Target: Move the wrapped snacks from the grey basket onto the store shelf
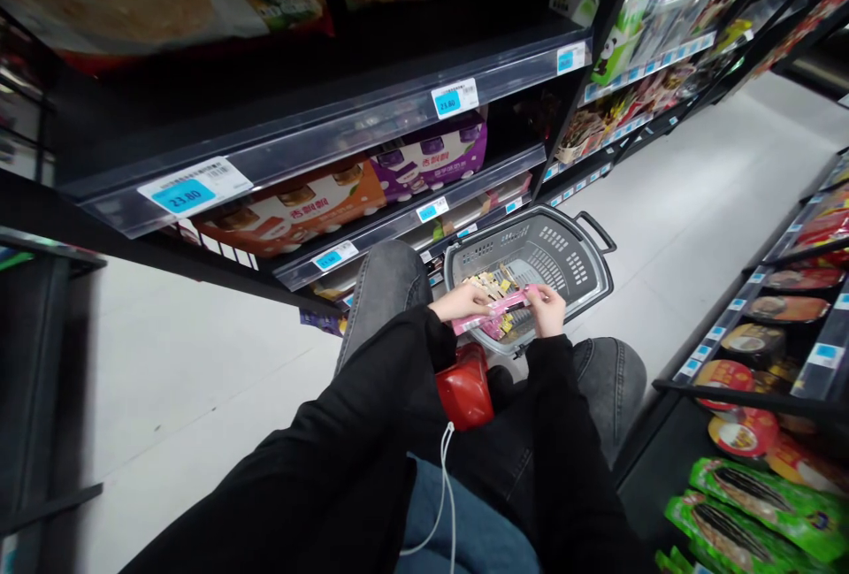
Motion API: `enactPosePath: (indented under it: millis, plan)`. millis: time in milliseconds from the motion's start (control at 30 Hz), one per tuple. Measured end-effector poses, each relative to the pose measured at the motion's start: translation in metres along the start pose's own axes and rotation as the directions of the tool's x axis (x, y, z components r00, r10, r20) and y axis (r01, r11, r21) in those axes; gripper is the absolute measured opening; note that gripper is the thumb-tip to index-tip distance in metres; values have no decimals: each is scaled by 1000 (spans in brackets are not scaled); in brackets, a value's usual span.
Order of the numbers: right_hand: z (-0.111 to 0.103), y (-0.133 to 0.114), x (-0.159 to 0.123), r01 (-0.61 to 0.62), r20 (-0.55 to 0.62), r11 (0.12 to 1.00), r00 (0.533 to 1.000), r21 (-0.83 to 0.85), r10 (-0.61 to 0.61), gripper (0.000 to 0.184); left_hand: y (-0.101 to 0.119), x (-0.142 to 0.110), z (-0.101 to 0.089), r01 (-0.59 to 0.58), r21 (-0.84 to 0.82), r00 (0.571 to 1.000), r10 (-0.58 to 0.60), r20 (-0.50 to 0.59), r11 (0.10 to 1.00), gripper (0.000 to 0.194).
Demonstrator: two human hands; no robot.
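Note:
My left hand (462,301) and my right hand (547,309) both grip a flat pink packet (494,309), one at each end, just above a grey plastic shopping basket (531,278) on the floor. The basket holds several small yellow and pink packets (499,284). Both my arms are in black sleeves. My knees in grey jeans frame the basket. A red packet (465,390) rests in my lap between my arms.
Dark store shelves with blue price tags (183,195) stand at left, holding orange (292,210) and purple (431,158) drink cartons. Shelves at right carry green packets (749,508) and round tubs (743,432). A pale floor aisle (696,194) runs ahead. A white cable (443,485) hangs at my front.

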State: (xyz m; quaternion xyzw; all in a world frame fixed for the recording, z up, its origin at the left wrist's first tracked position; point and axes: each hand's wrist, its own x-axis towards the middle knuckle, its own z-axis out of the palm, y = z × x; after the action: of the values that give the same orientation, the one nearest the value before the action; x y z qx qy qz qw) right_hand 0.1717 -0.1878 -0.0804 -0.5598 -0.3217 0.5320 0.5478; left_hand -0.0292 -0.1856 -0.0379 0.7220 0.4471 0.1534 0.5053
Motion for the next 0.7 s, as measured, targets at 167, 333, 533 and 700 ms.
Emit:
enactPosePath:
  millis: [167, 333, 533, 700]
  plan:
    - [-18, -6, 11, 0, -184, 995, 983, 102, 19, 35, -4, 2, -4, -2, -114, 1000, 3, 7, 993, 23]
    - [-30, -7, 17, 87, -210, 989, 976, 123, -60, 35, -14, 3, -1, 126, -452, 991, -132, 19, 883, 35]
    - [-42, -10, 21, 111, -230, 991, 969, 77, -90, 37, -24, 7, 0, 158, -302, 967, -209, -143, 940, 24]
    - [-45, -4, 14, 138, -131, 990, 982, 34, -133, 33, 5, -13, -6, 199, 138, 917, -135, -375, 970, 20]
